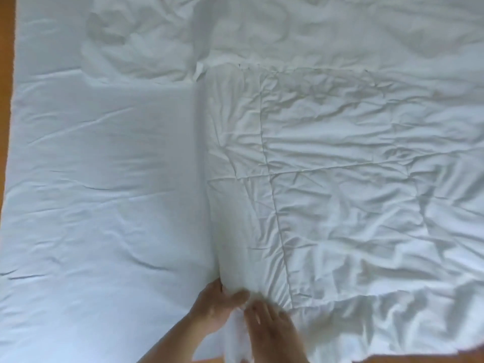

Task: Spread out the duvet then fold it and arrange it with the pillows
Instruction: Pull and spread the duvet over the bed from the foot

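The quilted white duvet [340,179] lies rumpled on the bed. At the duvet's near corner my left hand [217,305] pinches the cloth, thumb on top. My right hand [267,326], touching it, grips the same bunched edge. The bare sheet [91,179] stretches left of the duvet.

duvet [340,192]: white cloth, quilted with stitched seams, matt, heavily creased | sheet [104,179]: white cloth, matt, smoother, only a few shallow wrinkles | floor [6,74]: orange-brown, looks like wood, smooth, blurred at the frame edge
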`<state>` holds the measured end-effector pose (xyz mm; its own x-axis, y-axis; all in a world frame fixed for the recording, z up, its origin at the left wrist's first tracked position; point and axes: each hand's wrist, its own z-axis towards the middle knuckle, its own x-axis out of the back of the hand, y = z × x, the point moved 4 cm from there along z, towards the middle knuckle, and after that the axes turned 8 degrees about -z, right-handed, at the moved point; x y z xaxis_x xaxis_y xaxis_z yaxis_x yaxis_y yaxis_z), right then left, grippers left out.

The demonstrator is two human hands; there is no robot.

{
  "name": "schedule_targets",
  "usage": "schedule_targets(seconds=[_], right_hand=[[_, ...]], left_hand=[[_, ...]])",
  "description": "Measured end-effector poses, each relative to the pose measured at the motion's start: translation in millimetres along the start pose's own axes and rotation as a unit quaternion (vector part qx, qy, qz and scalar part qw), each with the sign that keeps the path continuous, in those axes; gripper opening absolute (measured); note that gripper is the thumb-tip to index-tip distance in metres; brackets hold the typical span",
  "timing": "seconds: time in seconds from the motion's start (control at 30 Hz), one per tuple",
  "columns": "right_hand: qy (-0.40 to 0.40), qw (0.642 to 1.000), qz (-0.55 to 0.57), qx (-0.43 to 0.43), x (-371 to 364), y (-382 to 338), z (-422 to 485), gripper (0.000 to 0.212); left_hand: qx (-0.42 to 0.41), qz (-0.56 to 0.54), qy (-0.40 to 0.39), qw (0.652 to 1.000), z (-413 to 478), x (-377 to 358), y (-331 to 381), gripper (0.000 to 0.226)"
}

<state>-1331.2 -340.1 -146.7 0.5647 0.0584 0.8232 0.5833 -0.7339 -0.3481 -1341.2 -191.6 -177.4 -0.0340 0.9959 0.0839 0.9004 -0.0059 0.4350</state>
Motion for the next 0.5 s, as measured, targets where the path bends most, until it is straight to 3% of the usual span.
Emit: schedule_targets(seconds=[0.07, 0.13, 0.23, 0.33, 0.4, 0.5], right_hand=[[-0.053, 0.998, 0.006, -0.024, -16, -1, -10, 0.071], [-0.067, 0.996, 0.0, -0.05, -20, -2, -11, 0.079], [-0.072, 0.996, -0.017, -0.058, -20, -5, -11, 0.059], [-0.113, 0.993, 0.003, -0.037, -22, -10, -23, 0.019], [-0.124, 0.99, 0.05, -0.038, -28, -12, -38, 0.015], [-0.151, 0.984, 0.082, -0.055, -37, -12, -59, 0.006]], left_hand=[[0.006, 0.033, 0.04, 0.999, -8, -11, -16, 0.056], [0.0, 0.046, 0.068, 0.997, -12, -13, -18, 0.061], [-0.025, 0.045, 0.061, 0.997, -11, -12, -20, 0.064], [-0.058, 0.056, 0.066, 0.995, -15, -18, -38, 0.053], [-0.051, 0.055, 0.075, 0.994, -25, -26, -56, 0.044], [-0.028, 0.084, 0.1, 0.991, -44, -33, -60, 0.049]])
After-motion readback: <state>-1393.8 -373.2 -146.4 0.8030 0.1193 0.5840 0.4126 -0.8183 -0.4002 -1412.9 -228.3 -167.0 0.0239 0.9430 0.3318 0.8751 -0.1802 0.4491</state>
